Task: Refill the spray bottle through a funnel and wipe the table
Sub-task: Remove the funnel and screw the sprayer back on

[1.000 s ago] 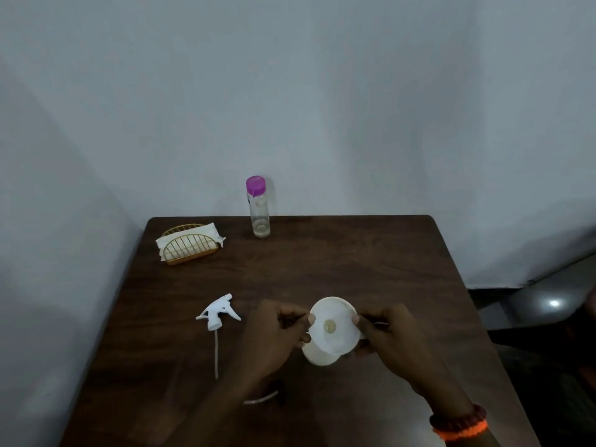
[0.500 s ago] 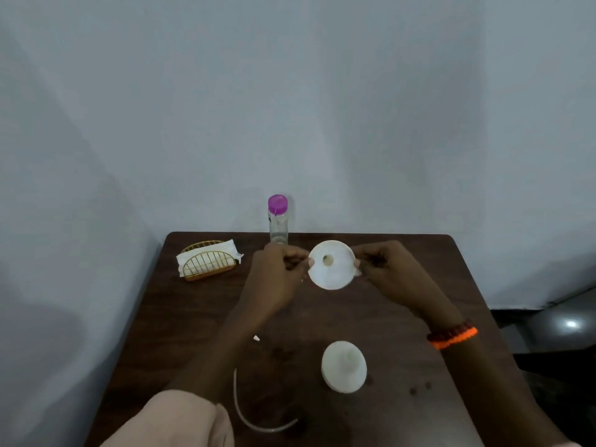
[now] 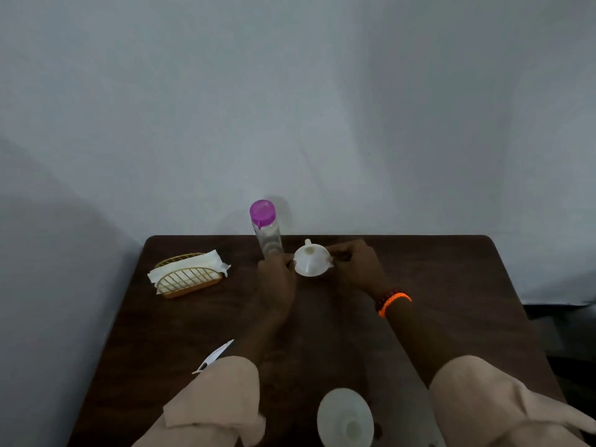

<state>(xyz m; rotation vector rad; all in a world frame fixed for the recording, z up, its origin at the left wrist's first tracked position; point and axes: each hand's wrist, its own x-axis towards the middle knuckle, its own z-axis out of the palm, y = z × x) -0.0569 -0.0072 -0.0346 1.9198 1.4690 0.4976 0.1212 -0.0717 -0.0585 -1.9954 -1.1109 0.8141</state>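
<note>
Both hands reach to the far edge of the dark wooden table (image 3: 451,317); between them they hold a small white funnel (image 3: 311,260), the left hand (image 3: 276,279) pinching its rim on one side and the right hand (image 3: 354,269) pinching the other, fingers closed on the rim; the funnel is tilted, its wide mouth turned up and away toward the wall, its narrow spout pointing down and toward the person, so its long axis runs slanted rather than upright; a small tab juts from the far rim. Just beside the left hand stands a clear bottle with a purple cap (image 3: 265,228), upright at the table's far edge. To the left lies a gold wire napkin holder (image 3: 188,280) with white napkins. The right wrist wears an orange band (image 3: 394,304). Near the person, at the bottom of the view, stands the open white spray bottle (image 3: 345,417), seen from above; left of it, a white sprayer part (image 3: 214,355) shows partly behind the left sleeve (image 3: 219,401).
</note>
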